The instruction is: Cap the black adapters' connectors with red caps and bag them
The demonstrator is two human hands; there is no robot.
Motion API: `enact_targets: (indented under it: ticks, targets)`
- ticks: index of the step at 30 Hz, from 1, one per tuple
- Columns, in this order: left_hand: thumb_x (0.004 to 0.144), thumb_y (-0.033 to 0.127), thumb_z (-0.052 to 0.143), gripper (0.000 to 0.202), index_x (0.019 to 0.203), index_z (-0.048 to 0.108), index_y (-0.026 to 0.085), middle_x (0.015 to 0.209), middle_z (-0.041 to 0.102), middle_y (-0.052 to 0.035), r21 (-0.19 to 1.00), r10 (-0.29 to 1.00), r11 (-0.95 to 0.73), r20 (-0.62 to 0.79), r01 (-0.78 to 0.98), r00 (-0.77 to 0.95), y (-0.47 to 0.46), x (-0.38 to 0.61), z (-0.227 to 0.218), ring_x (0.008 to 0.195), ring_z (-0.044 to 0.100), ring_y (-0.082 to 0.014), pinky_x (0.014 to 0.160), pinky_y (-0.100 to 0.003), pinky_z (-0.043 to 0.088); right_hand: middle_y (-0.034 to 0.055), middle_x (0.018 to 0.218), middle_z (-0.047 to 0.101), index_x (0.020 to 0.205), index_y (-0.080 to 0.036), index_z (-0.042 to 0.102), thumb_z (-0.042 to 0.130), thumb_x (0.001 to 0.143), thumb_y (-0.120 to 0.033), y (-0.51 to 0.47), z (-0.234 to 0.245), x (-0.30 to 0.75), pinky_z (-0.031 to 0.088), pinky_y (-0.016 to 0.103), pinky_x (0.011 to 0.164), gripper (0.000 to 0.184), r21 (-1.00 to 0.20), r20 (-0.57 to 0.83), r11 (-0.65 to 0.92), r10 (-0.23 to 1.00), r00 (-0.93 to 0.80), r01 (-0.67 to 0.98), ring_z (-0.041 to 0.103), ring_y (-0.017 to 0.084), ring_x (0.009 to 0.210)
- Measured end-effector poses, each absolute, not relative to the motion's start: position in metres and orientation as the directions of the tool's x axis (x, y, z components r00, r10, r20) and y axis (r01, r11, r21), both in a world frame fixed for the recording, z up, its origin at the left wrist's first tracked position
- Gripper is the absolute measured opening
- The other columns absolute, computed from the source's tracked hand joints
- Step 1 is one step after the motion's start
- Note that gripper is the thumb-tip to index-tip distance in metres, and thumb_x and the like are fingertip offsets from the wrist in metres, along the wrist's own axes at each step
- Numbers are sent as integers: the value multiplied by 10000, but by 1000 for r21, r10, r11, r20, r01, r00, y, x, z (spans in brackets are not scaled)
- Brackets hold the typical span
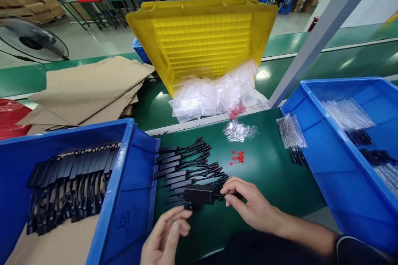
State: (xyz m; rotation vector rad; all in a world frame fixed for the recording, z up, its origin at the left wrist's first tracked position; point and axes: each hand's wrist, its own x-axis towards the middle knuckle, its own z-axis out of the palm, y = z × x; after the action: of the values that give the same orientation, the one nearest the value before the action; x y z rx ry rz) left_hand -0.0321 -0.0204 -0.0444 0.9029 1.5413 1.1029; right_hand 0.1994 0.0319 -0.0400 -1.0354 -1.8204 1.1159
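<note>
A black rectangular module with wires (199, 194) lies at the near end of a row of like modules (186, 163) on the green table. My right hand (248, 205) pinches its wire end, fingers closed. My left hand (168, 236) touches the module's near corner with fingertips pressed together on it. Small red caps (238, 157) are scattered just beyond, next to a crumpled clear bag (239, 130).
A blue bin (124, 182) at left holds more black modules on cardboard. Another blue bin (323, 161) at right holds bagged ones; one bagged piece (291, 132) leans on it. Behind are bubble bags (214, 95), a tilted yellow crate (202, 37), flat cardboard (90, 91), a grey post (314, 37).
</note>
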Motion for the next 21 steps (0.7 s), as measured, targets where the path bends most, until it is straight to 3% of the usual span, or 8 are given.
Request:
enact_targets:
  ticks: [3,6,9,14,21]
  targets:
    - [717,525,728,523,1120,659,200,1030,727,-118,900,910,301,-370,-316,-187,-15,-10,-57,847,697,-241,703,-301,593,80,915,629,1052,-154,566,406,938,-90,31,-36,191,490,265,709,206,-720,455,623,757,-469,306,589,157,826]
    - [642,452,815,521,1076,678,199,1035,732,-113,820,852,305,-462,-485,-245,-10,2,-62,948,692,-249,781,-289,584,82,922,650,1066,-141,576,372,933,-82,28,-39,185,482,269,671,251,-534,513,782,602,-612,321,586,155,774]
    - [618,387,843,454,1002,709,186,1027,735,-112,784,839,316,-494,-534,-227,-7,1,-59,925,699,-247,806,-291,577,80,936,651,1047,-142,583,423,939,-119,28,-40,185,495,262,690,195,-595,482,750,622,-618,291,599,151,796]
    - [662,432,803,422,985,721,174,939,739,-123,742,882,379,-471,-552,-27,-9,5,-50,881,697,-282,779,-362,582,67,898,651,1034,-153,600,457,942,-94,43,-26,189,521,251,767,180,-781,456,591,761,-461,203,605,137,856]
    - [566,467,846,433,855,726,167,772,724,-82,746,842,368,-520,-555,-141,-16,32,-44,870,683,-288,789,-373,561,87,940,655,1016,-133,640,449,957,-142,58,-11,181,531,275,765,201,-699,510,661,728,-458,272,596,142,836]
